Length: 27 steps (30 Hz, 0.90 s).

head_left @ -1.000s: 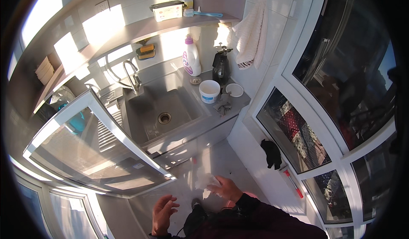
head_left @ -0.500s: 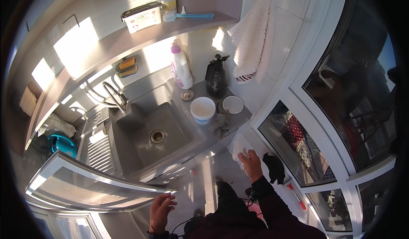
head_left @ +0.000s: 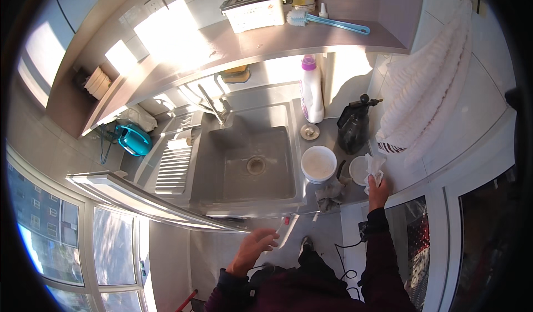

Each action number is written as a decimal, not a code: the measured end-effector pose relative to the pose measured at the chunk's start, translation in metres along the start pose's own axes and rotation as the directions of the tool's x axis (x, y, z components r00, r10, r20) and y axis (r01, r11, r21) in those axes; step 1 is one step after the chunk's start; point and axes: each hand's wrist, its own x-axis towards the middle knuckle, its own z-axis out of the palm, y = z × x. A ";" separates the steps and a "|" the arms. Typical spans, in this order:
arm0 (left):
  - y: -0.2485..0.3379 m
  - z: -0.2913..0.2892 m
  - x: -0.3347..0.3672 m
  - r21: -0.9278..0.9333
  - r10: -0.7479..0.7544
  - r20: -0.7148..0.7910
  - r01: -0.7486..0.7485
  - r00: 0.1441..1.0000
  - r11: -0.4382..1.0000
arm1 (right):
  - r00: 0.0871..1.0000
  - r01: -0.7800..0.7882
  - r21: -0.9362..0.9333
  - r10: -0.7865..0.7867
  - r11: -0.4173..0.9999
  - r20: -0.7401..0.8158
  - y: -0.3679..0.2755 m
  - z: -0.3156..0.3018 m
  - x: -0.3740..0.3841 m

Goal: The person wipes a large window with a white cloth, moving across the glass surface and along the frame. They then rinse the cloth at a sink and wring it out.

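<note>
Right hand (head_left: 377,188) clutched crumpled white cloth (head_left: 373,166) at bench (head_left: 333,137) edge; small bowl (head_left: 358,169) touching at 10 o'clock. Left hand (head_left: 252,248) spread, empty, farther.

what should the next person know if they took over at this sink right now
Right hand: raised to the counter right of the sink, gripping a crumpled white cloth beside the small white dish.
Left hand: open, empty, hanging below the sink front.
On the counter: white tub, dark rag, black spray bottle, white detergent bottle.
Done: cloth is in hand.
Left: nothing looks wiped yet; sink basin is empty.
</note>
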 end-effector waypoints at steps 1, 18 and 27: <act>0.000 0.000 0.000 -0.003 -0.009 -0.023 0.009 1.000 1.000 | 0.997 -0.045 -0.053 0.042 0.998 -0.061 0.007 0.009 0.011; -0.023 -0.017 0.008 -0.217 0.021 -0.231 -0.073 0.973 0.973 | 0.829 0.503 -0.276 -0.366 0.819 0.424 -0.025 0.033 -0.080; -0.030 -0.015 0.024 -0.236 0.086 -0.107 -0.110 0.991 0.966 | 0.843 0.445 -0.332 -0.263 0.831 0.470 -0.004 0.043 -0.077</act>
